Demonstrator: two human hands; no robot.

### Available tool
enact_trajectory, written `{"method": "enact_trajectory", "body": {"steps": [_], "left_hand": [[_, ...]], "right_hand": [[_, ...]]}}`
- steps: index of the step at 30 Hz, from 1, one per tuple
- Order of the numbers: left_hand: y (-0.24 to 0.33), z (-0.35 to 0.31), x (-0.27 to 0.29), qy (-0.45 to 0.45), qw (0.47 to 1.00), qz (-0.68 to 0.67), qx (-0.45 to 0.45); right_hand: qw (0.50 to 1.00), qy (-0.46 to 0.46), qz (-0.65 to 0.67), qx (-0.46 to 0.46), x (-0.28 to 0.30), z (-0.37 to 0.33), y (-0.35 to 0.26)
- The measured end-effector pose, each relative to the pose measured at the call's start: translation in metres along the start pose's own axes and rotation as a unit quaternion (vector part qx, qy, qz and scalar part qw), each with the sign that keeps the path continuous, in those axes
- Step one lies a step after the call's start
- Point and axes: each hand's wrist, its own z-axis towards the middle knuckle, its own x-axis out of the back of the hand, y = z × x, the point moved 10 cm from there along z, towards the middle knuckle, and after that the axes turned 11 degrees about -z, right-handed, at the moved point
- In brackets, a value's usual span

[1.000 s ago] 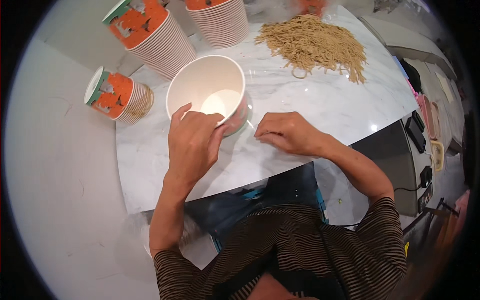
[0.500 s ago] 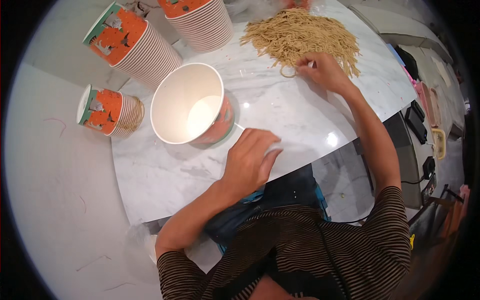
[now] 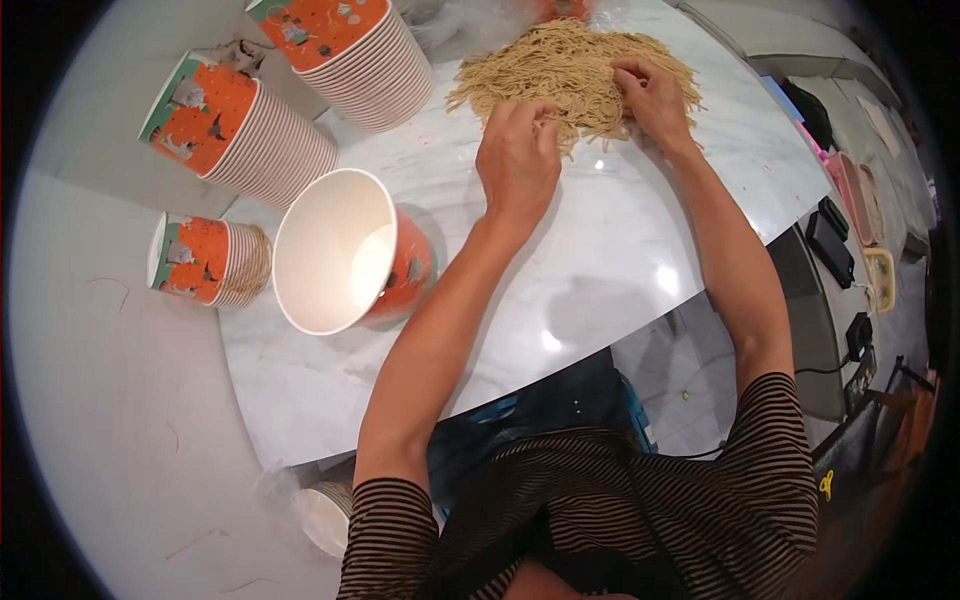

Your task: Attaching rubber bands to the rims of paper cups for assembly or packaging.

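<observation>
A loose heap of tan rubber bands (image 3: 565, 75) lies at the far side of the marble-look table. My left hand (image 3: 520, 160) is at the heap's near left edge, fingers curled in toward the thumb; what is between them is too small to make out. At the heap's right part, my right hand (image 3: 655, 105) pinches among the bands with thumb and forefinger. A large white-lined paper bucket (image 3: 335, 250) with an orange printed outside stands to the left of my left forearm, tilted in view, and no hand touches it. Its visible inside holds nothing.
Behind the bucket lean two tall stacks of orange and green paper buckets, one farther left (image 3: 240, 125) and one farther back (image 3: 350, 65). A shorter stack (image 3: 210, 260) bound with bands lies by the left wall. Clear plastic (image 3: 465, 25) bunches behind the heap.
My left hand has moved forward from beside the bucket to the heap. My right hand, which held one looped band, has gone deeper into the heap. The bucket sits lower and farther left in view.
</observation>
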Motion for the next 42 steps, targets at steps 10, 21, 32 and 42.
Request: {"method": "enact_trajectory", "body": {"steps": [10,21,32,42], "left_hand": [[-0.014,0.056,-0.077,-0.083,0.974,0.209,-0.007],[-0.064,0.067,-0.061,-0.053,0.985,-0.038,0.16],[-0.043,0.045,-0.041,-0.001,0.952,-0.259,0.166],[0.04,-0.041,-0.014,-0.278,0.888,-0.264,0.255]], "right_hand": [[1.0,0.004,0.022,-0.01,-0.007,-0.006,-0.006],[0.999,0.011,0.038,-0.035,0.01,-0.008,-0.019],[0.955,0.02,-0.111,0.274,-0.034,-0.034,-0.056],[0.934,-0.019,-0.201,0.296,-0.05,-0.031,-0.057]]}}
